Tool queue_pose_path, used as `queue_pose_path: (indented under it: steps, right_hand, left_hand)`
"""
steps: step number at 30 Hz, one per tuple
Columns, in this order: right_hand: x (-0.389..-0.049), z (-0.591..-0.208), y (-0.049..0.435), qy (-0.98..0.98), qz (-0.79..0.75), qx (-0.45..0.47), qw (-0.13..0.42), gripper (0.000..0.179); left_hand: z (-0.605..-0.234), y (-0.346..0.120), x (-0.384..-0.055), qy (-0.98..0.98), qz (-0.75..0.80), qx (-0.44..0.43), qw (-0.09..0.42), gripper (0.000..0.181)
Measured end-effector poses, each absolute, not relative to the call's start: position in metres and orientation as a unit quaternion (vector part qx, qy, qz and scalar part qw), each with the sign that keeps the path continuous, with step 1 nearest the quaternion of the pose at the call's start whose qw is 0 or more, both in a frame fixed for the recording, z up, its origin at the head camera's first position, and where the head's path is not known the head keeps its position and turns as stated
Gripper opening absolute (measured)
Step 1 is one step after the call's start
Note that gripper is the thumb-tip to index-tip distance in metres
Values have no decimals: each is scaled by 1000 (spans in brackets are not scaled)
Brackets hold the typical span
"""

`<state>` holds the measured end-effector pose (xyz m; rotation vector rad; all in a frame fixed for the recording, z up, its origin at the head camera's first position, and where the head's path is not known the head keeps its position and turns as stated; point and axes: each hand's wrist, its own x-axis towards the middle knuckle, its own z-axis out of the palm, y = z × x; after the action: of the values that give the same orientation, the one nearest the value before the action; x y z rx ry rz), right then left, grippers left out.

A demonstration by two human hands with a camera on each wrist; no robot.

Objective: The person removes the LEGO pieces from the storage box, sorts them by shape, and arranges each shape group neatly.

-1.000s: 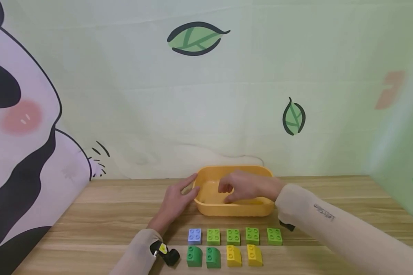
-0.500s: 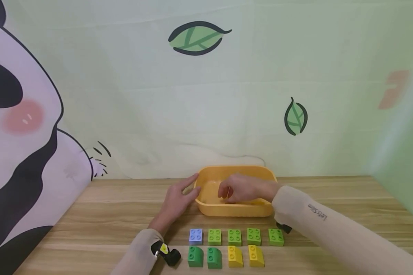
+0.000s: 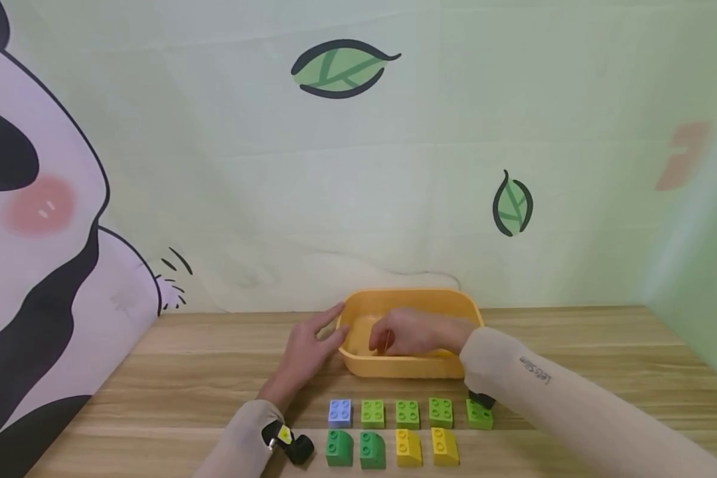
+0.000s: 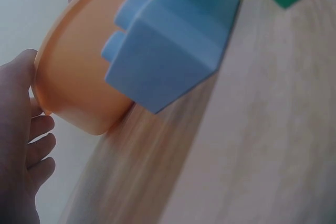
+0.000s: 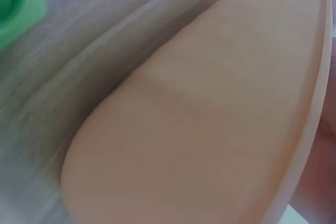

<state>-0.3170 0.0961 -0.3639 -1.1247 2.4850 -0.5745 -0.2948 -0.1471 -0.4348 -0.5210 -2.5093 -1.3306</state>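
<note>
An orange-yellow plastic tub [image 3: 403,367] stands on the wooden table against the backdrop. My left hand [image 3: 305,352] rests at its left end, thumb and forefinger touching the rim; the left wrist view shows the thumb [image 4: 26,64] at the rim and the other fingers loosely bent beside the wall. My right hand [image 3: 412,332] reaches down inside the tub, fingers bent downward. Its fingertips are hidden behind the front wall, so I cannot tell whether they hold anything. In the right wrist view the tub's wall [image 5: 194,108] covers most of that hand.
In front of the tub, a back row holds a blue brick [image 3: 339,413] and several light-green bricks [image 3: 407,413]. Nearer are two dark-green sloped bricks [image 3: 338,448] and two yellow sloped bricks [image 3: 408,447]. The right wrist camera [image 3: 482,399] overlaps the rightmost light-green brick.
My right hand has shifted slightly left and lower inside the tub, its sleeve moving left with it. The left hand, tub and bricks stay as they were.
</note>
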Motion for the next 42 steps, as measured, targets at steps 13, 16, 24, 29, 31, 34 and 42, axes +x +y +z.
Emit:
queue_pose_path:
  steps: [13, 16, 24, 29, 31, 34, 42]
  right_hand:
    - [-321, -366, 105, 872, -201, -415, 166, 15]
    - [-320, -365, 113, 879, -197, -400, 169, 14]
    - [-315, -355, 134, 889, -185, -379, 178, 11]
    - [-315, -351, 146, 892, -173, -374, 183, 8]
    - [-316, -349, 151, 892, -166, -378, 183, 7]
    - [-317, -347, 157, 894, -157, -375, 190, 8]
    - [-315, -342, 166, 900, -128, -358, 215, 14]
  left_hand:
    - [-435, -147, -294, -860, -462, -175, 125, 53]
    - [-435, -147, -294, -861, -460, -179, 126, 52]
    - [-435, -148, -295, -862, -457, -178, 128, 52]
    - [-435, -147, -294, -860, -458, -181, 132, 53]
    - [-435, -147, -294, -860, -459, -181, 132, 53]
    - [-435, -147, -294, -860, -459, -179, 128, 53]
    - [-434, -146, -293, -862, -463, -169, 120, 52]
